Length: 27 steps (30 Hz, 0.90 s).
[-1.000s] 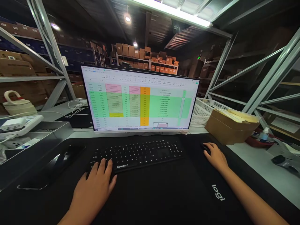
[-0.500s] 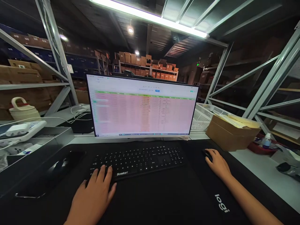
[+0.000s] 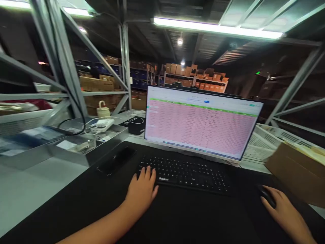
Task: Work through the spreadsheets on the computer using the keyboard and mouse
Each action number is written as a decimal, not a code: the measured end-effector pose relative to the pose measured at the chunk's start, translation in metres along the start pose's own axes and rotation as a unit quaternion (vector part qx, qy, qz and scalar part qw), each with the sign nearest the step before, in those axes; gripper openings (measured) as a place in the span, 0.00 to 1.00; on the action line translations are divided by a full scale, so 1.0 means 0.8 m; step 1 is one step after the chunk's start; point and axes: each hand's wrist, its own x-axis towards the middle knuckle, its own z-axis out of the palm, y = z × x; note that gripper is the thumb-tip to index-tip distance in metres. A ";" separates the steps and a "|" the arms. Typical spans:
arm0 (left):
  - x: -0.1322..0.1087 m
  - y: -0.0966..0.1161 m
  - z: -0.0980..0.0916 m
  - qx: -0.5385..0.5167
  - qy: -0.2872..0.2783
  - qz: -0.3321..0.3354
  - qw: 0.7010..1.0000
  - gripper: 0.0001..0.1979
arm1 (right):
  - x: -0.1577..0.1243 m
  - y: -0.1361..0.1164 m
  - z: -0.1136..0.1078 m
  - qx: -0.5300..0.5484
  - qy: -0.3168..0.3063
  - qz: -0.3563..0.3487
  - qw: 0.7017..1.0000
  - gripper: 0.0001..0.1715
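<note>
My left hand rests flat on the black desk mat with its fingers spread over the left end of the black keyboard. My right hand lies over the black mouse at the right, fingers curved round it. Behind the keyboard stands a wide monitor showing a pink spreadsheet with a green header row. A dark phone lies on the mat left of the keyboard.
A grey metal tray with a white device and cables sits at the left. A cardboard box and white plastic baskets stand at the right. Metal shelving with cartons surrounds the desk.
The view has swung to the left, so monitor and keyboard now sit further right. The screen went from a green sheet to a pink one. Both hands stay on keyboard and mouse.
</note>
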 end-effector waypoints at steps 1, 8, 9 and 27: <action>0.000 0.000 0.000 -0.001 -0.002 -0.003 1.000 0.28 | 0.001 0.004 0.002 0.014 0.001 -0.003 1.000 0.32; 0.000 0.000 0.007 -0.009 -0.006 -0.004 1.000 0.30 | 0.003 0.019 0.009 0.040 -0.033 -0.004 0.999 0.37; 0.000 0.000 0.008 -0.010 -0.006 -0.004 1.000 0.30 | 0.003 0.021 0.010 0.038 -0.036 -0.008 0.999 0.38; 0.000 -0.001 0.001 0.004 -0.011 0.006 1.000 0.28 | 0.002 0.012 0.007 -0.039 -0.035 -0.013 0.999 0.35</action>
